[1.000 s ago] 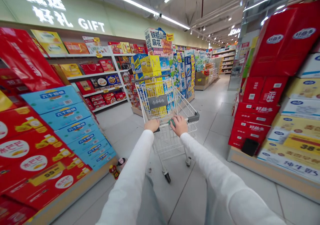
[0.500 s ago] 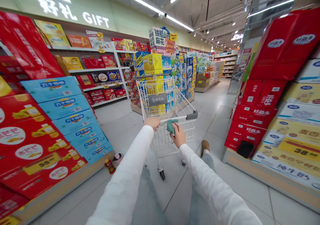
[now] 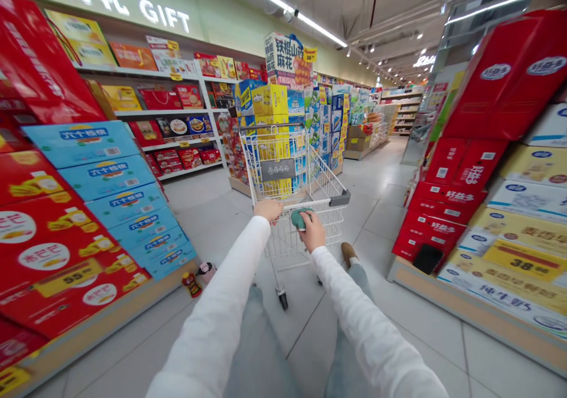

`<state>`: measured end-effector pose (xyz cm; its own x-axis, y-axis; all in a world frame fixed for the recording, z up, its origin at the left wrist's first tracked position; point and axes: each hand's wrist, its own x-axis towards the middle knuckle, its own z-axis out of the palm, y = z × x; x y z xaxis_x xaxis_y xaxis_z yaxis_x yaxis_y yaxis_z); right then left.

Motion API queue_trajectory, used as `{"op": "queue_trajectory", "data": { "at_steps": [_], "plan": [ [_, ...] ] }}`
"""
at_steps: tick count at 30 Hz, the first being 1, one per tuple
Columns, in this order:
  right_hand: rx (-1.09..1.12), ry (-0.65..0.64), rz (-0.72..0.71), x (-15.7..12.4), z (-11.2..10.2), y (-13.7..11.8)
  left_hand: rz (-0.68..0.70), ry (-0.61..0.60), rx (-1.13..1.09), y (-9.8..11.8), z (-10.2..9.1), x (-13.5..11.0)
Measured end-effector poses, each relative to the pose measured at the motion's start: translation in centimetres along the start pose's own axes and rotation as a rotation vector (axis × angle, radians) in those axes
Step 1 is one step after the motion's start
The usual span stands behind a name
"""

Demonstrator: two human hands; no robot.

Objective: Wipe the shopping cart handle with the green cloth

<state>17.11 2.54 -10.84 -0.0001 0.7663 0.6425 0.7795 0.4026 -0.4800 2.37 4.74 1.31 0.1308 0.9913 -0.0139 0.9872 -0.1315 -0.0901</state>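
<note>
Gripping the near rim of a wire cart (image 3: pixel 277 150), a shopper's left hand (image 3: pixel 268 210) rests with its fingers curled over the bar, while the right hand (image 3: pixel 312 231) closes narrowly around a green cloth (image 3: pixel 300 218) held against the same bar. The cart stands on the tiled floor (image 3: pixel 372 227) of a supermarket aisle, with a tan shoe (image 3: pixel 348 254) just to the right of its lower frame. On the left, a small bottle (image 3: pixel 191 284) and a pink item (image 3: pixel 206 272) sit on the floor beside the wooden base (image 3: pixel 110 321) of a stack of blue and red boxes (image 3: pixel 108 173), a narrow strip of tile away from the cart. On the right, red and yellow boxes (image 3: pixel 443 191) rise from a second base (image 3: pixel 443 294), with wider floor between them and the cart. Beyond the cart's far edge stands a tower of yellow and blue cartons (image 3: pixel 270 100), and the floor runs past its right side toward distant shelves (image 3: pixel 401 114).
</note>
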Motion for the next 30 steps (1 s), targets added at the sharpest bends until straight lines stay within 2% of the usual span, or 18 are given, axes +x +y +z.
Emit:
{"op": "queue_trajectory", "data": {
  "at_steps": [7, 12, 18, 23, 30],
  "plan": [
    [-0.022, -0.012, 0.068, 0.2, -0.8, -1.2, 0.026, 0.029, 0.054, -0.1, 0.4, 0.1],
    [0.005, -0.062, -0.011, -0.3, -0.5, -2.4, 0.077, 0.061, 0.125, -0.1, 0.6, 0.0],
    [-0.002, -0.096, -0.021, -0.4, 0.2, -3.0, 0.108, 0.085, 0.173, -0.2, 0.7, -0.1],
    [0.004, -0.09, -0.042, -0.2, -0.1, -2.3, 0.109, 0.077, 0.169, -0.2, 0.6, 0.0],
    [0.012, -0.019, -0.007, 0.6, -2.1, 0.4, 0.056, 0.045, 0.122, 0.1, 0.1, -0.2]
  ]
}}
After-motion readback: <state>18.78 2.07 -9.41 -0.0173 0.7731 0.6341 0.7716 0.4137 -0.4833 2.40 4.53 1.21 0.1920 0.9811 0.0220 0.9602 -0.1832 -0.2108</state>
